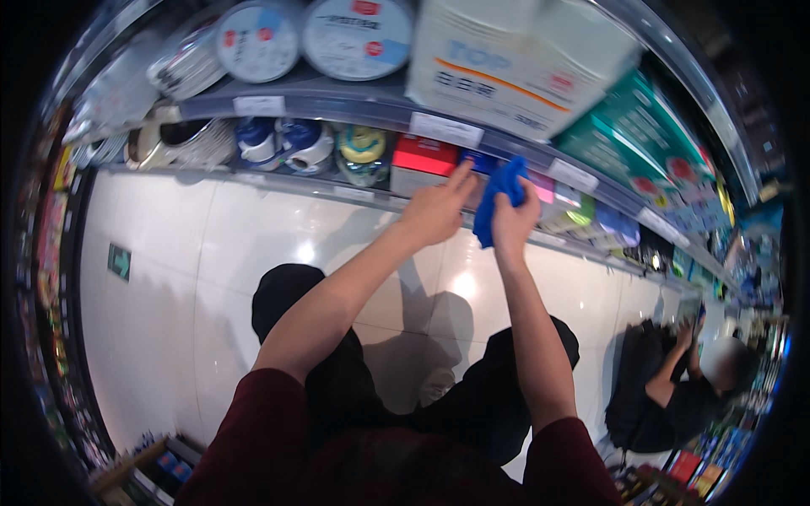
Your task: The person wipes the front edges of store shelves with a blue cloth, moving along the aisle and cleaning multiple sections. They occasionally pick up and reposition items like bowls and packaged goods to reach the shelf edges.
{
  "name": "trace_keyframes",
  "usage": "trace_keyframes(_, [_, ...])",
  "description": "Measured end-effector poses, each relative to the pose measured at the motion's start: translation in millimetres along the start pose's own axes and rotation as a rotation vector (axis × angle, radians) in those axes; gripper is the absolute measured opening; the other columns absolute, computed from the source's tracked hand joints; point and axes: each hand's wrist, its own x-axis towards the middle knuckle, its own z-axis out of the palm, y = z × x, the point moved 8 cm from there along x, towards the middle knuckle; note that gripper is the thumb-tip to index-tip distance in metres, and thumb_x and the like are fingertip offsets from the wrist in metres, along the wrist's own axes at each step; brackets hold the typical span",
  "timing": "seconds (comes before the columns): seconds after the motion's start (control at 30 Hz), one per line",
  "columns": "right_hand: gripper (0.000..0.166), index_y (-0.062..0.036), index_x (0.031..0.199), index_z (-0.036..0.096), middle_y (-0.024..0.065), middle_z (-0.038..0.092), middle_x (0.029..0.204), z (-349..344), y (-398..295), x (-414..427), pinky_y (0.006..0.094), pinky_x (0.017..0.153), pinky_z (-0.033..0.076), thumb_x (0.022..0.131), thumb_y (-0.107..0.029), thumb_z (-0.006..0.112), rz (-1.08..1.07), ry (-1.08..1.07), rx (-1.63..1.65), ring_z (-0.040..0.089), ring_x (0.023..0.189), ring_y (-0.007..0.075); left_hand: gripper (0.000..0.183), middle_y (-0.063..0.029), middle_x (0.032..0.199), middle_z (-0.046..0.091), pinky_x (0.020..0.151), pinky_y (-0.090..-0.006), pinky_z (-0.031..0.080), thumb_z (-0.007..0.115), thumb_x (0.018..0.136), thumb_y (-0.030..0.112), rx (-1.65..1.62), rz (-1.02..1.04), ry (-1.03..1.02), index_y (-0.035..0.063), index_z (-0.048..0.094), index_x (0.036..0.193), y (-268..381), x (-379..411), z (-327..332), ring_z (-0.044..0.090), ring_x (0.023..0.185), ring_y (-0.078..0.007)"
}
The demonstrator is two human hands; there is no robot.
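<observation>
A crumpled blue cloth [490, 212] is gripped in my right hand [516, 221], just in front of the lower shelf of a store rack. To its left, my left hand [436, 212] reaches to the same shelf with fingers extended and apart. Its fingertips overlap a dark blue box [479, 160]; whether they touch it I cannot tell. Beside that box stands a red and white box [424, 158]. Further left is a bottle with a yellow and teal top [362, 148], then blue and white bottles [307, 144]. Pink packaging [541, 186] shows right of the cloth.
Above my hands runs an upper shelf edge [373, 104] with price tags. It bears round tubs [356, 41], large white packages [500, 69] and green packs [639, 139]. A person [677, 392] crouches at the right. Pale floor tiles [221, 253] lie below; my knees are bent.
</observation>
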Motion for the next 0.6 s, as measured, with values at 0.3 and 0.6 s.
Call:
trace_keyframes(0.3, [0.038, 0.002, 0.105, 0.056, 0.0109, 0.062, 0.093, 38, -13, -44, 0.0324, 0.076, 0.053, 0.069, -0.003, 0.046, 0.7, -0.445, 0.694, 0.061, 0.082, 0.0208, 0.048, -0.021, 0.117, 0.051, 0.071, -0.0471, 0.053, 0.063, 0.07, 0.012, -0.136, -0.176, -0.11, 0.0001, 0.052, 0.115, -7, -39, -39, 0.063, 0.08, -0.0382])
trace_keyframes(0.6, [0.043, 0.0045, 0.11, 0.053, 0.0174, 0.062, 0.103, 71, -7, -128, 0.0437, 0.086, 0.051, 0.072, -0.016, 0.051, 1.425, -0.636, 0.522, 0.061, 0.094, 0.0314, 0.024, -0.018, 0.089, 0.066, 0.072, -0.041, 0.053, 0.058, 0.076, 0.011, -0.11, -0.462, -0.64, 0.0027, 0.061, 0.098, -11, -140, -30, 0.066, 0.086, -0.0319])
